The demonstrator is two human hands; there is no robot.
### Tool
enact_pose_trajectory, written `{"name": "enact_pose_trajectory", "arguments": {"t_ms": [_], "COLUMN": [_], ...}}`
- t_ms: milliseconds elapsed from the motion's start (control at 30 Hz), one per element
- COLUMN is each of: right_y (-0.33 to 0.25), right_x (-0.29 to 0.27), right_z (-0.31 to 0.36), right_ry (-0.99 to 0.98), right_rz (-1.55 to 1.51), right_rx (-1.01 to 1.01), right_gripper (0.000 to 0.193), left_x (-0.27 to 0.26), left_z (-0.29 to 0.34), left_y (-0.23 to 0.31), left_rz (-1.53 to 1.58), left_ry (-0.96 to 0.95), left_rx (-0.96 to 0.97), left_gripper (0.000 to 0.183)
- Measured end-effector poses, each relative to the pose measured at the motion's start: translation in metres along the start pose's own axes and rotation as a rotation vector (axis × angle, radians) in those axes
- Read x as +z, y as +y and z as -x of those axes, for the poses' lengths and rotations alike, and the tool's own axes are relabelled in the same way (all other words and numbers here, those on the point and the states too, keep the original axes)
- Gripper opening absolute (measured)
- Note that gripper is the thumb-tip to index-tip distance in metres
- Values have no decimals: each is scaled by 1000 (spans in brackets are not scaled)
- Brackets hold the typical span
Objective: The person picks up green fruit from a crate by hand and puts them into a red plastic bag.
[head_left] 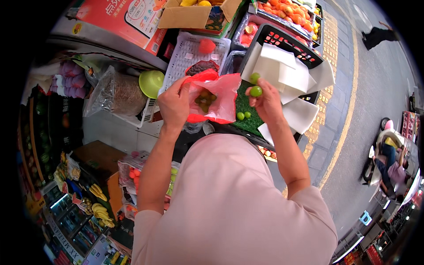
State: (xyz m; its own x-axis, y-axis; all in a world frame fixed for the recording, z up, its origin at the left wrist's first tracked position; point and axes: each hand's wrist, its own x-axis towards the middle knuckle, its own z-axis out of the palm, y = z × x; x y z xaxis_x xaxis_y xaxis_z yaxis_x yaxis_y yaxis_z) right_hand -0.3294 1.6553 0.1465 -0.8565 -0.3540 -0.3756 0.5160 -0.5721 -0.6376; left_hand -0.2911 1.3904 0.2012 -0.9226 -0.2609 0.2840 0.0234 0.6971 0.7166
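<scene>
Seemingly bagging, the right hand (pixel 266 99) is pinching green fruit (pixel 255 91) near the black crate's left edge (pixel 254 43), the left hand (pixel 174 104) the red bag (pixel 226 95), whose mouth likely needs steadying next.

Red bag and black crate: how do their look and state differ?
The red bag is thin and crumpled; the black crate looks stiff. The left hand grips the red bag; neither hand grips the black crate. The red bag shows darker fruit; the black crate holds white sheets and brighter green fruit. Both contain fruit.
</scene>
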Motion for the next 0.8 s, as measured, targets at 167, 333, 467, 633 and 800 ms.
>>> {"name": "enact_pose_trajectory", "arguments": {"t_ms": [167, 333, 467, 633, 800], "right_y": [0, -1, 18, 78, 114], "right_x": [13, 23, -89, -92, -103], "right_z": [5, 0, 1, 21, 2], "right_ry": [70, -22, 53, 32, -19], "right_rz": [423, 614, 1572, 1849, 1766], "right_rx": [-123, -244, -28, -211, -59], "right_gripper": [33, 28, 37, 45, 34], "left_x": [8, 13, 10, 7, 8], "left_z": [-1, -2, -4, 2, 0], "left_y": [2, 3, -2, -1, -2], "left_rz": [-12, -2, 9, -26, -19], "left_ry": [-31, -27, 1, -19, 8], "left_rx": [-14, 2, -18, -65, 7], "left_gripper": [19, 20, 20, 20, 20]}}
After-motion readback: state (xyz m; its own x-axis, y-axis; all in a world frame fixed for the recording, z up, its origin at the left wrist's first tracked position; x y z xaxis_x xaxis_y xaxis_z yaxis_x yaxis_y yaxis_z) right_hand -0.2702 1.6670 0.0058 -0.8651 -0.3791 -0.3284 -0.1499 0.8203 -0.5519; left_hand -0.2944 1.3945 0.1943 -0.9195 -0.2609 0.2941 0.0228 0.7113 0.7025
